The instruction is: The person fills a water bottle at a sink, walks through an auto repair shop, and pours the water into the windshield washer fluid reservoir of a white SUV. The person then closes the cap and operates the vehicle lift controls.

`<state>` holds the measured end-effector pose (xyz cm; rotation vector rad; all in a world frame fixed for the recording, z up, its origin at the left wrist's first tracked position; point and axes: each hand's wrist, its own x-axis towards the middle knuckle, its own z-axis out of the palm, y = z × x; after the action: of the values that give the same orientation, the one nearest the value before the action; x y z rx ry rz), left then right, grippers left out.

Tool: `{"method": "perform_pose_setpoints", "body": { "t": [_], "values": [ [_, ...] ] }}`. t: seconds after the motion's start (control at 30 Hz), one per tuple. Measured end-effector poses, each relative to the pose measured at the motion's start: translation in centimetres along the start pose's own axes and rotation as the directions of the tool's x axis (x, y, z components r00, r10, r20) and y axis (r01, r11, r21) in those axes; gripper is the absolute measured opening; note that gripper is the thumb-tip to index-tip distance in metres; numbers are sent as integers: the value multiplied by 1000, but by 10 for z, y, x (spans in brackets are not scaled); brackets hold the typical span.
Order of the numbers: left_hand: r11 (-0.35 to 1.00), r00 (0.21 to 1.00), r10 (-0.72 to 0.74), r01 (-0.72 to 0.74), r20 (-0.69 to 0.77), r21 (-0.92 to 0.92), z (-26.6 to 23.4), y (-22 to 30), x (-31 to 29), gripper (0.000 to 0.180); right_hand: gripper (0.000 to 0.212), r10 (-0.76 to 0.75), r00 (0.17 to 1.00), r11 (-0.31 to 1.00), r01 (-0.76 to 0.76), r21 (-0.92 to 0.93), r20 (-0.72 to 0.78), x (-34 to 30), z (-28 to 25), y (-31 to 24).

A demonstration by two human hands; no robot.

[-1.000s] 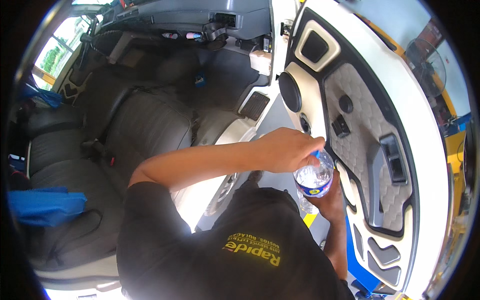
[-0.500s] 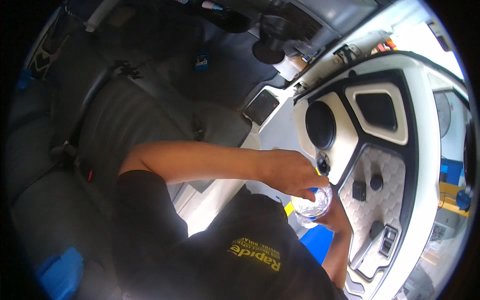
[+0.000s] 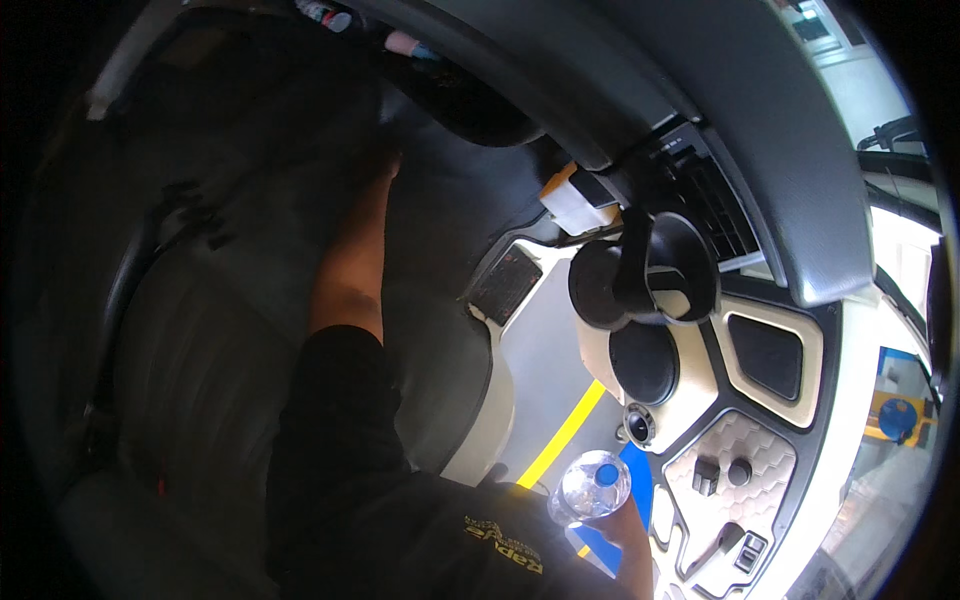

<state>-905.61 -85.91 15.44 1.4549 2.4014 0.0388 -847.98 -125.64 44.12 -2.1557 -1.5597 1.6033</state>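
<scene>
A clear plastic bottle [image 3: 578,492] with a blue cap [image 3: 606,475] is held upright near the open door by my right hand [image 3: 617,518]. The fingers are mostly behind the bottle. My left arm stretches forward over the dark cabin floor, away from the bottle. At its end, my left hand [image 3: 393,163] is low in deep shadow. Its fingers are hidden, so whether it touches or holds anything cannot be made out.
A black cup holder [image 3: 683,268] juts from the dashboard [image 3: 760,150] at the right. Beyond my right hand stands the open door with its quilted panel [image 3: 745,450]. The dark seat [image 3: 200,380] lies left. Small containers [image 3: 405,43] sit on a far shelf.
My left hand has let go of the bottle's top and moved forward and left to the dark floor. The small blue pack seen there earlier is out of sight. My right hand keeps the bottle.
</scene>
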Motion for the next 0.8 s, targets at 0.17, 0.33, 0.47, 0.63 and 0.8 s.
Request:
{"method": "perform_pose_setpoints", "body": {
  "t": [0.17,0.33,0.47,0.63,0.8],
  "values": [
    [989,963,44,-4,-265,150,60,-18,20,60,103,-1,999,999,-1,-42,-39,4,1,21],
    [977,959,-200,182,199,109,7,16,-12,59,103,3,998,999,-1,46,-60,-3,2,20],
    [959,920,-282,261,271,110,6,-16,-32,58,103,-122,993,989,122,-84,4,11,-9,28],
    [956,919,-292,271,263,113,10,-34,-43,58,100,-89,996,995,88,40,15,12,-10,39],
    [962,930,-270,246,249,121,15,-36,-46,58,98,-116,993,991,117,-67,15,14,3,52]
  ]
}}
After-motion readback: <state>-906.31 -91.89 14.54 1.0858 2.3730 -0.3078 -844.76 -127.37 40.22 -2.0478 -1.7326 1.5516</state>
